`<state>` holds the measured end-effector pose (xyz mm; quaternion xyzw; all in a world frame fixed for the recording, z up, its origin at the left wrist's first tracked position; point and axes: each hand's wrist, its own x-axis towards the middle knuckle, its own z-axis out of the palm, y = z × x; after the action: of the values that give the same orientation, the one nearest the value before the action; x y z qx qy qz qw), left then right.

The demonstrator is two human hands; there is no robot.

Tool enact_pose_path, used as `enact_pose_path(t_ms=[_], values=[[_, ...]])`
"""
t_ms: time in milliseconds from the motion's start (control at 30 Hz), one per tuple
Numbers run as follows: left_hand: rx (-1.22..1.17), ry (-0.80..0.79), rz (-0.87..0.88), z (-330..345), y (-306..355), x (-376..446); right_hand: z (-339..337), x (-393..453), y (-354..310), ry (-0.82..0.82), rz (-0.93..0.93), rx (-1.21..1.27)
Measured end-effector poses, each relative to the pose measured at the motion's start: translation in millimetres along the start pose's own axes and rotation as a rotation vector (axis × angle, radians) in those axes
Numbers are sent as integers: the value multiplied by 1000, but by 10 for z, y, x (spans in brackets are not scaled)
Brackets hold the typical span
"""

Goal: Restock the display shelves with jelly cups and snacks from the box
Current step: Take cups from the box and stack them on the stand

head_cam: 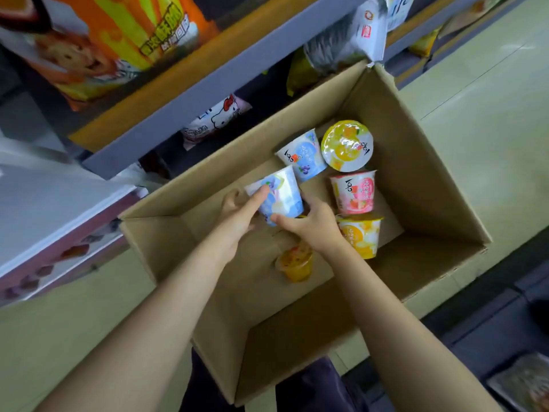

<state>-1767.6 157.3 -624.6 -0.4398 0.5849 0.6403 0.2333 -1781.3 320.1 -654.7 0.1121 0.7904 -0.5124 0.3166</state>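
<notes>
An open cardboard box (pixel 416 179) stands on the floor with several jelly cups inside. Both hands hold one blue-and-white jelly cup (pixel 282 191) above the box floor: my left hand (pixel 240 215) grips its left side, my right hand (pixel 312 224) its lower right. Another blue cup (pixel 303 156) lies behind it. A yellow-lidded cup (pixel 347 145) faces up at the far side. A pink cup (pixel 355 193) and a yellow cup (pixel 362 234) lie to the right. A small orange cup (pixel 295 264) lies under my right wrist.
Grey display shelves (pixel 190 93) run along the box's far side, holding an orange snack bag (pixel 98 40), a pink-and-white cartoon cat packet (pixel 217 120) and a silver bag (pixel 344 40). A white-and-pink carton (pixel 44 221) sits to the left. Pale tiled floor (pixel 490 129) extends to the right.
</notes>
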Motion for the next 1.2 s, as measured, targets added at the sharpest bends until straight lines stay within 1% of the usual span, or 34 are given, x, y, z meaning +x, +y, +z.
enact_pose_path(t_ms=[33, 67, 133, 167, 200, 267, 333, 367, 467, 533, 633, 700, 767, 800, 867, 900, 1000, 1067, 1133, 1200], values=[[-86, -23, 0, 75, -17, 50, -13, -11, -15, -33, -22, -12], [-145, -5, 21, 141, -41, 105, -18, -8, -17, -70, -36, -29], [-231, 65, 48, 217, -67, 183, -49, 19, -14, -137, -63, -57], [-264, 100, 57, 225, -75, 217, -84, 52, -12, -144, -75, -62], [-286, 134, 57, 213, -81, 248, -132, 90, -23, -115, -73, -54], [-315, 163, 47, 157, -108, 303, -228, 222, -61, 55, -39, -33], [-328, 174, 19, 101, -154, 343, -247, 408, -103, 224, -56, -94], [-329, 181, 3, 75, -177, 361, -216, 507, -121, 268, -71, -150], [-340, 187, -30, 15, -199, 403, -46, 728, -148, 335, -30, -348], [-350, 179, -40, -31, -212, 423, 18, 813, -165, 372, 15, -438], [-365, 176, -35, -90, -246, 432, 51, 885, -188, 396, 55, -485], [-372, 182, -35, -125, -276, 437, 107, 879, -168, 405, 27, -489], [-389, 193, -26, -173, -316, 433, 189, 831, -118, 378, -19, -475], [-402, 190, -18, -203, -339, 429, 225, 811, -89, 353, -17, -403], [-405, 165, -4, -271, -360, 401, 274, 789, -58, 286, 46, -213], [-409, 153, -2, -306, -371, 377, 285, 782, -72, 258, 85, -162], [-427, 161, -6, -385, -425, 315, 339, 792, -71, 182, 166, -171], [-438, 172, -3, -431, -450, 271, 371, 728, -105, 142, 177, -174], [-465, 149, -1, -465, -428, 194, 376, 574, -158, 107, 161, -94], [-467, 91, 21, -502, -372, 58, 365, 280, -276, 72, 136, 40]])
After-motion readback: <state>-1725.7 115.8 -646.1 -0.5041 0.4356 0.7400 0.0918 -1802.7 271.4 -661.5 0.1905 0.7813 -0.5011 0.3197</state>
